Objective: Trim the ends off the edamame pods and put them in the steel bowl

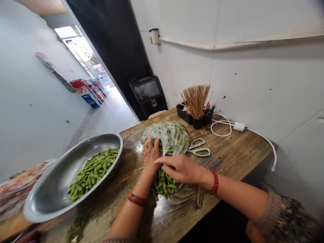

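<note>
A clear plastic bag (174,133) full of green edamame pods lies on the wooden table. My right hand (183,167) pinches the gathered edge of the bag between thumb and index finger. At the bag's mouth, my left hand (151,153) rests with its fingers apart on the pods and plastic; the fingertips are partly hidden. Loose edamame pods (165,185) spread on the table under my wrists. Left of them, a large steel bowl (54,179) stands with a heap of edamame pods (95,170) along its right side.
Green-handled scissors (201,152) lie right of the bag, blades partly hidden. Behind them are a black holder of wooden skewers (196,103) and a white cable with its adapter (239,126). Plant scraps (77,226) lie near the bowl. A black speaker-like box (148,94) stands beyond the table.
</note>
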The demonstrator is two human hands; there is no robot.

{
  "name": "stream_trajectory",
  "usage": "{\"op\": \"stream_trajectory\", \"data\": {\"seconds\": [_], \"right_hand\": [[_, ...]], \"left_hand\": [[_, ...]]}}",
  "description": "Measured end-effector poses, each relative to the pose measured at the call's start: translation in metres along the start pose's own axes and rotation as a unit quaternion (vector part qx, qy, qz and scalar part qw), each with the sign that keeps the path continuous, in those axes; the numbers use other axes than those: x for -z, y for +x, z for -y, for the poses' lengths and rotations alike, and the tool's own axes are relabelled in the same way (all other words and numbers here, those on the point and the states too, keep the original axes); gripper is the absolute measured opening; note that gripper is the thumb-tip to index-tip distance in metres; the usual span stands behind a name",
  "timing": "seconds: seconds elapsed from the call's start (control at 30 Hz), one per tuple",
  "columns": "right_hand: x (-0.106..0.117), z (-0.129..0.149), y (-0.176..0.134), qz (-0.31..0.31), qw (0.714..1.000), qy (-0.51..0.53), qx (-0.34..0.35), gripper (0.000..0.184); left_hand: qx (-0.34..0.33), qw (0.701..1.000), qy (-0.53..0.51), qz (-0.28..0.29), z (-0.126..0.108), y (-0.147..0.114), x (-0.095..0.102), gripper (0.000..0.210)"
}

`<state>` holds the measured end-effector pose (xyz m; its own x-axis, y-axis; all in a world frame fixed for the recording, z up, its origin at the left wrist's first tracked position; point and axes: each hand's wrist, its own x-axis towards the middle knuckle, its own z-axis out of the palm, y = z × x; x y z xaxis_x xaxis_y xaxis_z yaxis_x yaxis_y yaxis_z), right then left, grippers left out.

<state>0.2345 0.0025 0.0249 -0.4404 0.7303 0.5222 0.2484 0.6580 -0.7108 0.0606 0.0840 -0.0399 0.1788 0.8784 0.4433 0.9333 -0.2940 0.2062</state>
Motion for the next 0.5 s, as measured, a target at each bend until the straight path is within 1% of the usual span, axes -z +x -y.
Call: {"op": "stream_trajectory", "data": {"seconds": [0.03, 0.1, 0.13, 0.17, 0.2, 0.27, 0.3, 0.37, 0.43, 0.5], "right_hand": [[0.002, -0.006, 0.0, -0.025, 0.999, -0.005, -0.025, 0.032], [0.011, -0.024, 0.004, -0.137, 0.985, -0.018, -0.1, 0.03], [0.018, -0.034, 0.006, -0.187, 0.975, -0.026, -0.12, 0.031], [0.026, -0.044, 0.008, -0.217, 0.967, -0.036, -0.127, 0.032], [0.034, -0.053, 0.01, -0.226, 0.965, -0.051, -0.122, 0.032], [0.048, -0.068, 0.01, -0.226, 0.962, -0.11, -0.11, 0.034], [0.052, -0.075, 0.009, -0.217, 0.96, -0.141, -0.106, 0.038], [0.055, -0.086, 0.006, -0.202, 0.954, -0.197, -0.103, 0.057], [0.052, -0.097, 0.005, -0.169, 0.951, -0.227, -0.125, 0.077], [0.045, -0.105, 0.007, -0.132, 0.95, -0.234, -0.157, 0.089]], "left_hand": [[-0.003, 1.0, 0.009, 0.01, 0.0, 0.0, 0.002, 0.061], [-0.012, 0.999, 0.018, 0.026, -0.002, 0.0, 0.007, 0.069], [-0.02, 0.999, 0.016, 0.031, -0.003, 0.001, 0.01, 0.073], [-0.03, 0.999, 0.008, 0.036, -0.003, 0.002, 0.014, 0.078], [-0.04, 0.998, -0.006, 0.037, -0.002, 0.003, 0.018, 0.081], [-0.05, 0.998, -0.042, 0.025, 0.004, 0.007, 0.024, 0.087], [-0.046, 0.997, -0.063, 0.009, 0.009, 0.01, 0.026, 0.089], [-0.02, 0.994, -0.107, -0.026, 0.022, 0.02, 0.027, 0.089], [0.026, 0.984, -0.169, -0.056, 0.037, 0.034, 0.023, 0.086], [0.1, 0.966, -0.23, -0.062, 0.049, 0.049, 0.016, 0.08]]}}
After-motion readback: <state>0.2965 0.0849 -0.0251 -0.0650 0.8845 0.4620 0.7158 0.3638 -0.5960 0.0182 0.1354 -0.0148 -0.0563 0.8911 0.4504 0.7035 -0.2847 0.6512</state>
